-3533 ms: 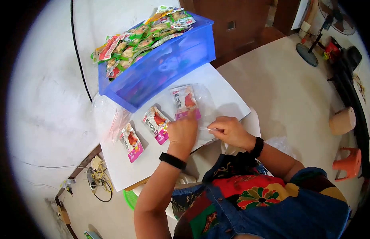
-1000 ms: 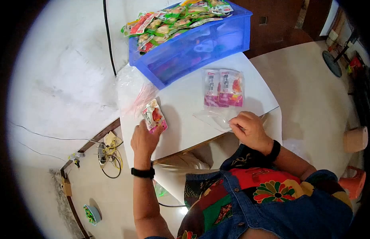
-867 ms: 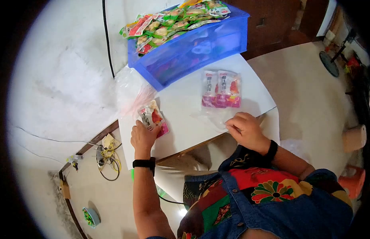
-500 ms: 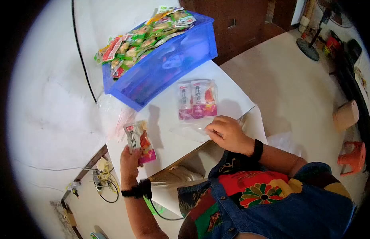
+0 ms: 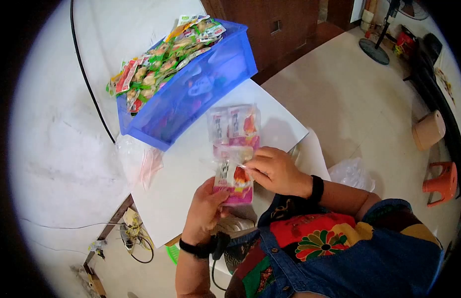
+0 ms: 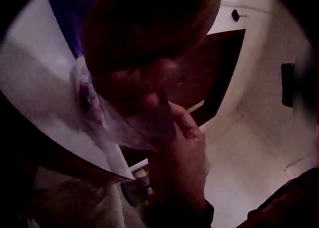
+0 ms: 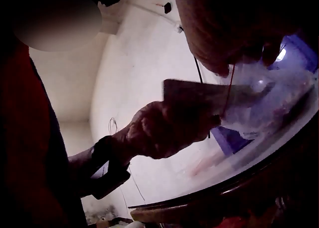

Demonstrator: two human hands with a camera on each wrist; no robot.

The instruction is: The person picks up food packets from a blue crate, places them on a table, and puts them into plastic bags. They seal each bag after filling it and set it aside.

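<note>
One pouch's (image 5: 234, 180) print shows only overhead; left fingers (image 5: 218, 197) pinch it, right (image 5: 263, 162) a bag (image 5: 240, 155).

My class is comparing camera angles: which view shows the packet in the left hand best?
The head view: there the packet in the left hand shows its printed front in colour. The right wrist view shows it only as a dark shape; the left wrist view is too dark to tell it apart.

head view overhead; wrist views close
</note>
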